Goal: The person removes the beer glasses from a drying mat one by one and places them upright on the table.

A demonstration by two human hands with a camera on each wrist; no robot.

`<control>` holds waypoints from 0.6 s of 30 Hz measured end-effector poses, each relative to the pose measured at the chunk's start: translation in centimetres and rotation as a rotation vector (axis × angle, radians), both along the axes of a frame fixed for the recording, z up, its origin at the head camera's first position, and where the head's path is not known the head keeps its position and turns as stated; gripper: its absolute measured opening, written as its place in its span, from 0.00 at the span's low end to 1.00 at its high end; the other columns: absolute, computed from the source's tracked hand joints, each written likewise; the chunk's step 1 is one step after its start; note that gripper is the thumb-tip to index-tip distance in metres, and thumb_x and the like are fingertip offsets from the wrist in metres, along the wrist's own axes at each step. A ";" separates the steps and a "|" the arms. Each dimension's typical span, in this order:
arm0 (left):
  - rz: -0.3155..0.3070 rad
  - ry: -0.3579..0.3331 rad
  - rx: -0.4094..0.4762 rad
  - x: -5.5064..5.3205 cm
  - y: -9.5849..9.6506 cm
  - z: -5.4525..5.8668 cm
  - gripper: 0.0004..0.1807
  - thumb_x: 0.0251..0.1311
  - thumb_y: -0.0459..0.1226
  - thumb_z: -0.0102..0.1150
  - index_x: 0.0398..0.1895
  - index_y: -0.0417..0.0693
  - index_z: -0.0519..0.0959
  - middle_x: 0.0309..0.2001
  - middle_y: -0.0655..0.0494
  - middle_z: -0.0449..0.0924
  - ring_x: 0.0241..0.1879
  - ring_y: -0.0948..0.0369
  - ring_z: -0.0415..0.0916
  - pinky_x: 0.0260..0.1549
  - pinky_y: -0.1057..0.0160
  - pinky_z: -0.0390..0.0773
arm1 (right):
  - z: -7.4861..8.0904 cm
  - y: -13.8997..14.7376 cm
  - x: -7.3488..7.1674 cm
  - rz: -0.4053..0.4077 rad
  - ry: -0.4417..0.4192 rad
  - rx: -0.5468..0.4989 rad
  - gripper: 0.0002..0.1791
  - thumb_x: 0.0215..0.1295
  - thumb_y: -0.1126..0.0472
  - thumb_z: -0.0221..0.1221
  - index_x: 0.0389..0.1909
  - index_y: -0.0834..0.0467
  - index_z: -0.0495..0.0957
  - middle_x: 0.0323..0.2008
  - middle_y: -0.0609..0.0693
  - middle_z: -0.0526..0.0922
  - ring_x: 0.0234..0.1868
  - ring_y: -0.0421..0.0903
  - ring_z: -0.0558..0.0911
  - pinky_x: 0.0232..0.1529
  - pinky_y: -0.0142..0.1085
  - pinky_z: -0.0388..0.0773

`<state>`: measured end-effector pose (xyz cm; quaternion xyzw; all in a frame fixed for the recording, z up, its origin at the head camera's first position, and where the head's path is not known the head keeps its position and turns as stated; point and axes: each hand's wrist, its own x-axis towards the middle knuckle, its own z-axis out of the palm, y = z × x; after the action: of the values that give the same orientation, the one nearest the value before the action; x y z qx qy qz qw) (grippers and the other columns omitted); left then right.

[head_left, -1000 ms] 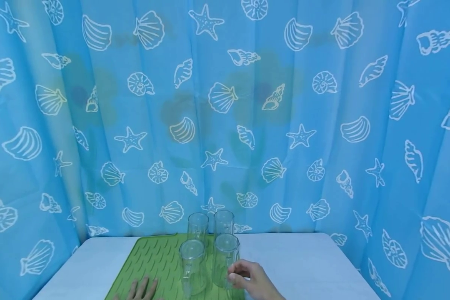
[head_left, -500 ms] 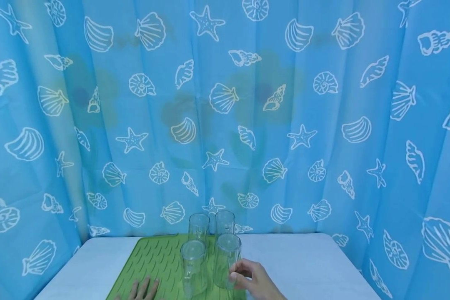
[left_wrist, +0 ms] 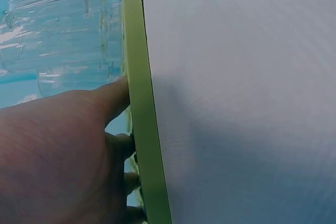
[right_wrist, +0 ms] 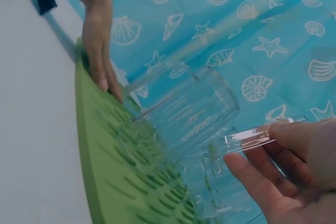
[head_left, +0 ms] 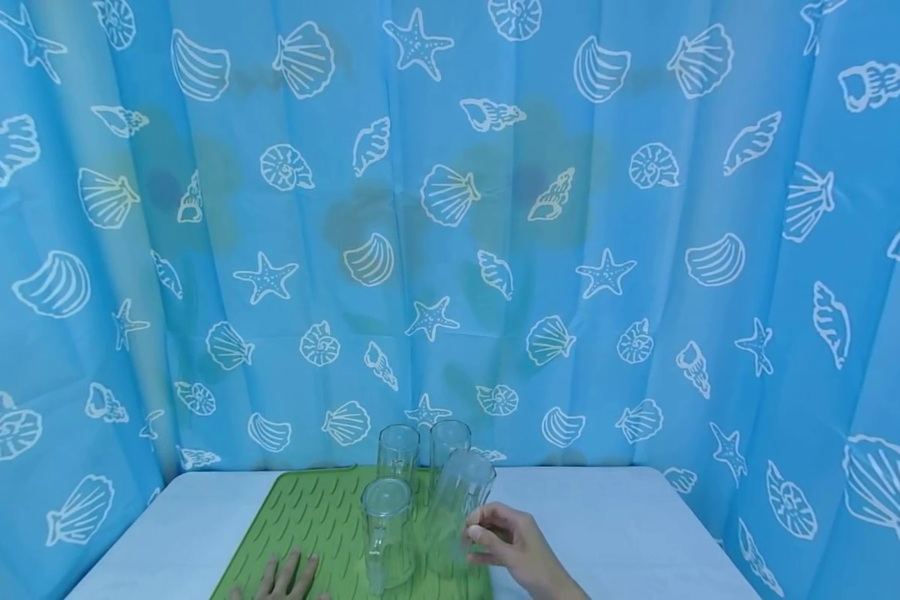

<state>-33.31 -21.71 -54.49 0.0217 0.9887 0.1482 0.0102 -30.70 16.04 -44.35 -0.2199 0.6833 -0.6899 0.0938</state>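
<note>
As the mug (head_left: 457, 500) seems fragile, your right grip (head_left: 516, 542) wisely pinches its handle (right_wrist: 247, 139) by the right edge of the mat (head_left: 307, 508); left grip (head_left: 281, 578) released.

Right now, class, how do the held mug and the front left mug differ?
The held mug tilts; the front left mug stands straight on the mat. The right hand holds the held mug by its handle; no hand touches the front left mug. Both are see-through and have handles.
</note>
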 end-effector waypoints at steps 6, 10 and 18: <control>-0.002 -0.001 -0.002 0.2 0.2 0.3 0.57 0.45 0.82 0.36 0.70 0.56 0.69 0.72 0.43 0.65 0.70 0.31 0.55 0.53 0.12 0.37 | 0.7 0.1 0.0 -0.054 -0.045 -0.080 0.15 0.72 0.53 0.57 0.49 0.61 0.76 0.47 0.51 0.82 0.50 0.44 0.83 0.56 0.46 0.83; -0.003 -0.020 -0.008 0.3 0.3 0.7 0.54 0.49 0.80 0.38 0.70 0.56 0.69 0.72 0.43 0.64 0.70 0.31 0.55 0.53 0.12 0.38 | 1.1 0.1 0.0 -0.082 -0.062 -0.130 0.14 0.72 0.53 0.57 0.48 0.59 0.76 0.49 0.53 0.81 0.51 0.44 0.83 0.57 0.46 0.83; 0.000 -0.021 -0.017 0.4 0.3 0.9 0.53 0.50 0.79 0.38 0.70 0.56 0.68 0.72 0.43 0.64 0.70 0.31 0.55 0.53 0.12 0.40 | 1.9 0.4 0.3 -0.090 -0.061 -0.202 0.11 0.74 0.54 0.54 0.47 0.58 0.75 0.46 0.48 0.81 0.54 0.46 0.82 0.61 0.50 0.79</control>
<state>-32.93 -21.43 -53.61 0.0201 0.9897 0.1400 0.0206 -30.37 16.48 -42.40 -0.1761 0.6162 -0.7652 0.0608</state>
